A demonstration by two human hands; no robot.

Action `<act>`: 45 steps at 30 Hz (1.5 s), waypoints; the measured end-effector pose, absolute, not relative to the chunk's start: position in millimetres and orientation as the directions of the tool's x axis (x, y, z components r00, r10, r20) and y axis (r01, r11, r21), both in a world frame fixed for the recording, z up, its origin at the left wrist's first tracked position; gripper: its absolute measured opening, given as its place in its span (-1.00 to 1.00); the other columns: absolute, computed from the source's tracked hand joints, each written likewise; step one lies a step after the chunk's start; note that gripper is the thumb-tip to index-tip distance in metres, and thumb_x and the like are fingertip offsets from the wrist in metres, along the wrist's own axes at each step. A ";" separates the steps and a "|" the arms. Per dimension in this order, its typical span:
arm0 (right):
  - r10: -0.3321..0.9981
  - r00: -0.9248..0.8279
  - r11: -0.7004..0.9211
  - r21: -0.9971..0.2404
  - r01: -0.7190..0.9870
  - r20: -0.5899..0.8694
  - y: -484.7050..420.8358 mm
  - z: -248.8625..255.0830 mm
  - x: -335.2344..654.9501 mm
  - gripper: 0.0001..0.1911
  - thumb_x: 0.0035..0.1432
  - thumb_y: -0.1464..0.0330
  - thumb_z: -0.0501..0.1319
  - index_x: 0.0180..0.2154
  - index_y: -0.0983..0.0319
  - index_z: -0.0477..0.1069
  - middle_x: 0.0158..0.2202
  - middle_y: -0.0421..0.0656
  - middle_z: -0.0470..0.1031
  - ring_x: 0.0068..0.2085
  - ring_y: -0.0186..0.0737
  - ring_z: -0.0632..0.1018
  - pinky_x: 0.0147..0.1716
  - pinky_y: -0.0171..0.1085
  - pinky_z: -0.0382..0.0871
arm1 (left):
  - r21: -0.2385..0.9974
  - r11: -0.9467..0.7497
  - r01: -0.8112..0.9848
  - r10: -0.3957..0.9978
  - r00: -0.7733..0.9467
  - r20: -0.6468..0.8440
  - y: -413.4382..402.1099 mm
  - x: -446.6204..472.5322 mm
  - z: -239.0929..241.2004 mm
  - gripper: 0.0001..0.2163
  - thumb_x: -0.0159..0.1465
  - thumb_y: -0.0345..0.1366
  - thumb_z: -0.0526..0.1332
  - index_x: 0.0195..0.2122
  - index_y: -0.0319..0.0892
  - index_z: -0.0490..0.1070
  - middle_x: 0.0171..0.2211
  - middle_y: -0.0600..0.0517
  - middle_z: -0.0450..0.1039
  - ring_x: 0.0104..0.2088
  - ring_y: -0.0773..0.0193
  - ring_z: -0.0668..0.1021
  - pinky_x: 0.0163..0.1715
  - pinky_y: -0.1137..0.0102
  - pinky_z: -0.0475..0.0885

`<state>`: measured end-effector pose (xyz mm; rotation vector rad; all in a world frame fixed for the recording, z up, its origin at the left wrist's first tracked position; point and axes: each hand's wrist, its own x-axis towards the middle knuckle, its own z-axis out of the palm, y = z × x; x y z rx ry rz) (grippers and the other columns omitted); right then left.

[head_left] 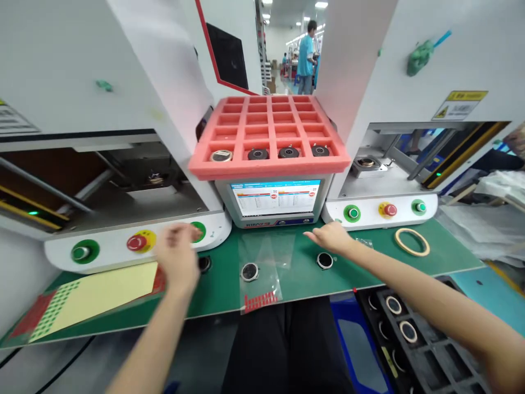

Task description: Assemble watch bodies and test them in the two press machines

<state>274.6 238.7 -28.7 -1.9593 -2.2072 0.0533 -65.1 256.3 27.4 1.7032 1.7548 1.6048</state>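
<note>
My left hand (pixel 178 254) is raised in front of the left machine's panel, by a green button (pixel 199 232). Motion smears its fingers, so their hold cannot be made out. Partly behind it on the green table lies a dark round part (pixel 204 264). My right hand (pixel 330 236) is closed over the table before the monitor's right corner, thumb pointing left; whatever its curled fingers may hold is hidden. Just below it rests a round watch-like part (pixel 325 260) with a metal rim. A similar round part (pixel 249 272) lies on a clear plastic sheet (pixel 264 293) between the hands.
A pink foam tray (pixel 268 167) with several round parts sits above the monitor (pixel 275 198). Machines with red stop buttons (pixel 136 242) flank it. Sticker sheets (pixel 106 290) lie left, a tape roll (pixel 412 242) right. A black tray (pixel 430 342) is below right; co-workers (pixel 305 57) stand far back.
</note>
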 end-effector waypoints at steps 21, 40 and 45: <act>0.999 0.033 -0.026 -0.409 0.912 0.010 224.2 -14.2 164.4 -0.74 0.35 0.21 0.16 -0.17 0.28 0.45 -0.22 -0.15 0.53 -0.27 -0.28 0.56 -0.21 -0.19 0.51 | 0.465 -0.426 0.776 0.904 0.381 0.192 191.5 -40.5 -67.3 -0.78 0.31 -0.38 0.15 -0.03 -0.15 0.43 -0.01 -0.12 0.46 0.00 0.07 0.49 -0.03 0.22 0.46; 0.851 0.193 0.438 -0.863 0.251 0.488 16.5 30.5 140.1 -0.72 0.15 0.50 0.30 -0.16 0.01 0.53 -0.27 -0.18 0.62 -0.23 -0.12 0.63 -0.25 -0.13 0.60 | 0.984 -0.017 -0.176 0.987 0.156 0.045 35.5 -9.4 7.3 -0.85 0.26 -0.21 0.29 -0.22 -0.13 0.54 -0.30 -0.01 0.62 -0.35 0.24 0.64 -0.27 0.46 0.58; 0.835 0.182 0.490 -0.852 0.184 0.520 4.6 38.7 133.2 -0.71 0.09 0.61 0.32 -0.22 0.13 0.57 -0.28 -0.15 0.64 -0.25 -0.15 0.64 -0.28 -0.19 0.60 | 0.964 -0.267 -0.014 0.953 0.147 0.266 22.7 -16.8 18.1 -0.87 0.30 -0.35 0.24 -0.18 -0.11 0.56 -0.29 0.02 0.63 -0.31 0.26 0.66 -0.27 0.51 0.58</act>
